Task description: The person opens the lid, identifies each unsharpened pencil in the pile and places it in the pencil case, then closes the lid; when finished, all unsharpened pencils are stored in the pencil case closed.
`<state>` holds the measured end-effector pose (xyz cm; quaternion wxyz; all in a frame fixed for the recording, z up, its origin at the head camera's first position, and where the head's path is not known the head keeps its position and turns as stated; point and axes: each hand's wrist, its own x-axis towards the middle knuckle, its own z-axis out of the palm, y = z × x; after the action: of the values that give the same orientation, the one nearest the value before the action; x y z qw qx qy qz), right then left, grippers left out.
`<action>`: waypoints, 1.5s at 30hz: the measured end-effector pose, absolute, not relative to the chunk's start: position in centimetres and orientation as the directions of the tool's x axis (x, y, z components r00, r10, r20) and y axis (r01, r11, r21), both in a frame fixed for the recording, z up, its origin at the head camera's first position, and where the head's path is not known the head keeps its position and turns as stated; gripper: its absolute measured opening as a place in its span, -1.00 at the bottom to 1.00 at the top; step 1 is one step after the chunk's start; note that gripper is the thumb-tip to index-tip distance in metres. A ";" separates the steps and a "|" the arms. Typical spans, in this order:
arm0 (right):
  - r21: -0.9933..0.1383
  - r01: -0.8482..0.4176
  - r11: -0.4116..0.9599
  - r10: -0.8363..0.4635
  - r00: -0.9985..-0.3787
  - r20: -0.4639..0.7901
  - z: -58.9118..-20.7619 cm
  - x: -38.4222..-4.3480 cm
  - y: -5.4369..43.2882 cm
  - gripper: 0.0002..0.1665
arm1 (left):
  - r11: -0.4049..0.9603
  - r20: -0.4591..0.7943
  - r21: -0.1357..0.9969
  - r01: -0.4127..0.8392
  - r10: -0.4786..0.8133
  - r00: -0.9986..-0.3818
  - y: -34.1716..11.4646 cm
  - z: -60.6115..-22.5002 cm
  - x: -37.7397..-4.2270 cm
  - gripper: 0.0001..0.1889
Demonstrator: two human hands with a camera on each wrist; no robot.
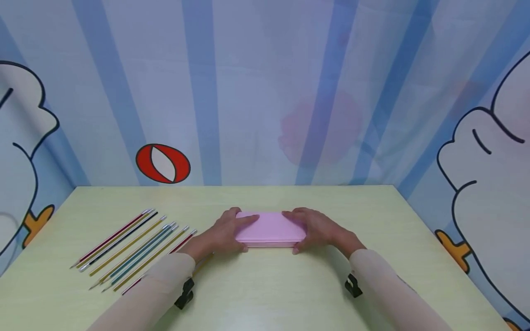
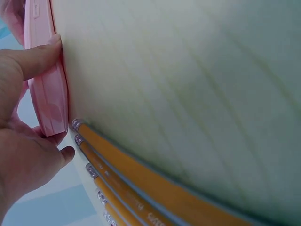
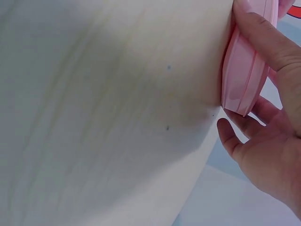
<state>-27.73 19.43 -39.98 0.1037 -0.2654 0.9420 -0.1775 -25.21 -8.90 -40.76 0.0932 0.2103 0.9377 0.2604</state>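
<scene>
A closed pink pencil case [image 1: 271, 226] lies flat on the table, its long side toward me. My left hand [image 1: 225, 232] grips its left end, thumb on the near edge and fingers over the top and far side. At the right end, my right hand [image 1: 320, 228] holds it the same way. In the left wrist view the thumb presses the near side of the case [image 2: 49, 101]. The right wrist view has the right thumb on the case [image 3: 240, 77], with fingers curled beneath its far side. What is inside the case is hidden.
Several pencils [image 1: 128, 246] lie side by side, slanting, on the left of the table [image 1: 281, 289]. My left forearm passes over some of them. Their eraser ends [image 2: 76, 123] are close to the left hand. A striped cloth backdrop [image 1: 256, 92] stands behind the table.
</scene>
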 end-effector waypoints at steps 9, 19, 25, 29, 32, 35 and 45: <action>-0.371 -0.453 0.811 -0.520 -0.848 -0.101 -39.7 -27.8 19.4 0.16 | 0.780 -0.056 0.513 0.359 0.447 -0.893 -8.7 -40.9 -25.2 -0.18; -0.377 -0.439 0.816 -0.512 -0.851 -0.116 -39.5 -27.8 19.2 0.16 | 0.785 -0.056 0.507 0.355 0.441 -0.896 -8.7 -40.8 -25.1 -0.18; -0.395 -0.430 0.812 -0.515 -0.846 -0.138 -39.3 -27.9 19.1 0.16 | 0.797 -0.061 0.491 0.352 0.435 -0.898 -8.7 -40.8 -25.1 -0.18; -0.411 -0.413 0.813 -0.511 -0.844 -0.163 -38.9 -28.0 19.3 0.15 | 0.799 -0.056 0.480 0.361 0.439 -0.897 -8.7 -40.8 -25.1 -0.15; -0.437 -0.395 0.808 -0.508 -0.843 -0.177 -38.6 -28.2 19.4 0.14 | 0.804 -0.053 0.470 0.364 0.437 -0.898 -8.7 -40.8 -25.1 -0.13; -0.459 -0.383 0.802 -0.510 -0.839 -0.191 -38.5 -28.3 19.5 0.14 | 0.811 -0.061 0.466 0.353 0.428 -0.902 -8.7 -40.8 -25.2 -0.12; -0.471 -0.362 0.805 -0.501 -0.839 -0.212 -38.4 -28.4 19.8 0.14 | 0.810 -0.078 0.488 0.323 0.410 -0.909 -8.5 -40.9 -25.3 -0.09</action>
<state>-28.42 19.81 -38.42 0.1654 -0.2307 0.9354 -0.2109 -25.33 -8.50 -40.85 0.0899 0.1934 0.9472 0.2395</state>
